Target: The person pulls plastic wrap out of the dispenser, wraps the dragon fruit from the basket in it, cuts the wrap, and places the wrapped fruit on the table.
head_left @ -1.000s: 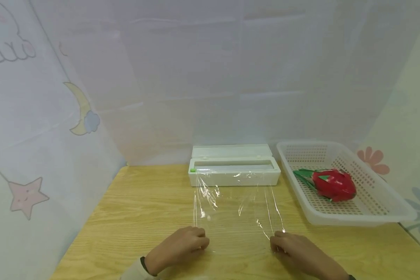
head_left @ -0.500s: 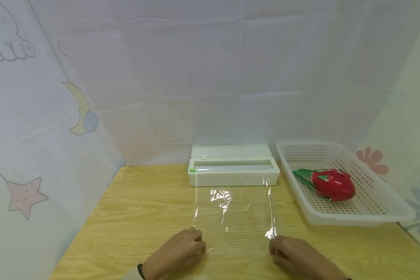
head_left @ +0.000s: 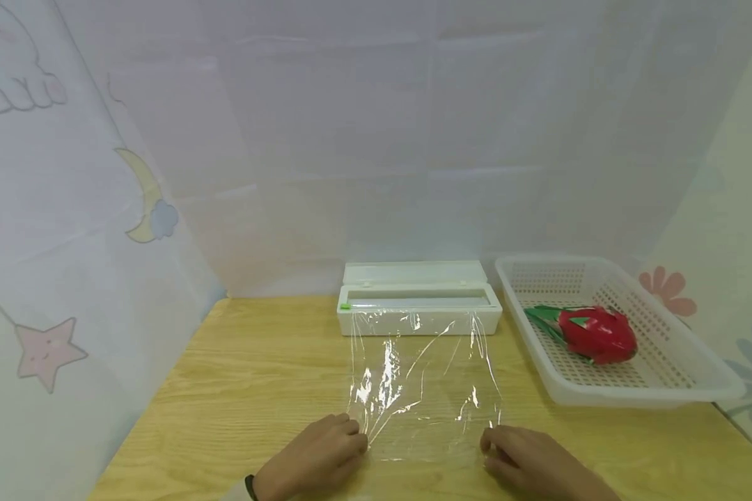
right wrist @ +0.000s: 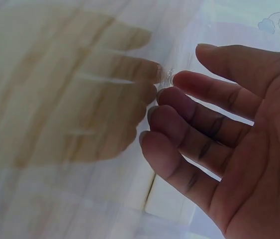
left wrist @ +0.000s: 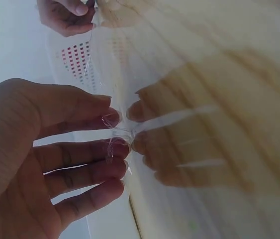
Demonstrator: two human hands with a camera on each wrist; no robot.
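A sheet of plastic wrap [head_left: 413, 390] stretches over the wooden table from a white wrap dispenser box [head_left: 420, 322], whose lid stands up at the back. My left hand [head_left: 319, 449] holds the near left corner; in the left wrist view, thumb and index finger come together there and crinkled film clings to the fingertips [left wrist: 115, 149]. At the near right corner, my right hand [head_left: 526, 459] has its thumb apart from the index finger. Its slightly bent fingertips [right wrist: 164, 124] touch the film's edge in the right wrist view. The wrap is creased and shiny toward the left.
A white perforated basket [head_left: 652, 396] stands at the right, holding a red dragon fruit [head_left: 598, 334] with green leaves. A green slider [head_left: 345, 306] sits at the box's left front edge. Printed cloth hangs behind and beside the table [head_left: 244, 369].
The creases in the wrap have shifted, with more now running toward the left hand. Both hands have drawn slightly nearer the person. Box and basket stay where they were.
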